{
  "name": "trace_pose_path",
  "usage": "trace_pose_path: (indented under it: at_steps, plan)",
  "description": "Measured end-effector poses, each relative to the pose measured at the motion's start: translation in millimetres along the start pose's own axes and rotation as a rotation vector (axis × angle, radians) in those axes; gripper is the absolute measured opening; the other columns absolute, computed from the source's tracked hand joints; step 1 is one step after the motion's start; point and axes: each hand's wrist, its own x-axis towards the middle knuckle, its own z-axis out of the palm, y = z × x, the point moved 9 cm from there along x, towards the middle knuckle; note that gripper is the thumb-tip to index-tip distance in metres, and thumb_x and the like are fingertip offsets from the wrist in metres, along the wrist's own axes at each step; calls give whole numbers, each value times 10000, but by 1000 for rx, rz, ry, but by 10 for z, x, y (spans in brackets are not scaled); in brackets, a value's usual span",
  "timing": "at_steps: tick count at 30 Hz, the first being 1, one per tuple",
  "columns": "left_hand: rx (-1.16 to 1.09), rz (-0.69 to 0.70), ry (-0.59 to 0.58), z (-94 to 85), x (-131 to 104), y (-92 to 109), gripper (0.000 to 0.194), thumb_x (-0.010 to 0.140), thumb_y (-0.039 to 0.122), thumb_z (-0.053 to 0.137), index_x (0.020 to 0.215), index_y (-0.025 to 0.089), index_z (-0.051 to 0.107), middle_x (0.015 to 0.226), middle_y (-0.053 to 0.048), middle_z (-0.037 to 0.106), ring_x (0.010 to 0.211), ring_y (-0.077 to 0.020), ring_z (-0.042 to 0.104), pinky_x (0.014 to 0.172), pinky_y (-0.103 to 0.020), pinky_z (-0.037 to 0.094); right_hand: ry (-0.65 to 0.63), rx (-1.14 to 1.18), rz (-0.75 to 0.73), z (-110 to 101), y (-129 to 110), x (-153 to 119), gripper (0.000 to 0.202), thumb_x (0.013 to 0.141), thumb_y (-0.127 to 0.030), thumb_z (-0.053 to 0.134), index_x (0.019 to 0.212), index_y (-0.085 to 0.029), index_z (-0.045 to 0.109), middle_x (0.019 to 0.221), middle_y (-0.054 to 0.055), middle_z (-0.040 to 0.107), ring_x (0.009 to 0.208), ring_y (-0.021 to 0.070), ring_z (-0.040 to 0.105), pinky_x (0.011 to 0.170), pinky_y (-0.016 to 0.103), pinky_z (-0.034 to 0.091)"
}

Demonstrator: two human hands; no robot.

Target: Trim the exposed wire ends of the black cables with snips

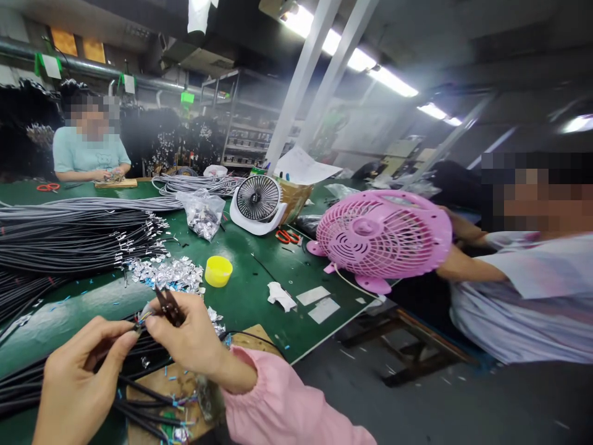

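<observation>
My left hand is closed, pinching the end of a black cable between thumb and fingertips. Thin coloured wires stick out of that cable end. Close against it, my right hand holds dark scissors, blades pointing up, while its thumb and forefinger touch the coloured wires. Below both hands lie several black cables with stripped, coloured ends on a wooden board. A heap of silvery foil scraps is just beyond my hands, beside a yellow round container.
Bundles of black cables and grey cables cover the left of the green table. A small white fan, red-handled scissors and a pink fan stand or lie beyond. One person sits across, another at the right.
</observation>
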Motion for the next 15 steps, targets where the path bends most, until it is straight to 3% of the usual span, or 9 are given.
trace_pose_path:
  at_steps: [5,9,15]
  plan:
    - [12,87,-38,28,37,111,511,812,709,674,611,243,738,520,26,651,404,-106,593,393,-136,467,-107,242,276,78,339,32,55,609,-195,680,591,-189,629,481,-67,529,411,61,363,384,187,245]
    - [-27,44,-134,66,27,33,593,820,756,628,571,224,707,493,17,585,402,-107,542,372,-150,440,-220,320,359,165,444,10,69,620,-222,696,607,-177,646,488,-43,583,376,50,379,375,179,247]
    - [-113,-159,-249,60,-41,-343,587,785,774,655,653,205,718,572,-6,632,511,-145,608,463,-187,522,-46,144,100,2,146,24,88,684,-190,657,603,-182,691,574,-45,600,538,81,495,518,197,386]
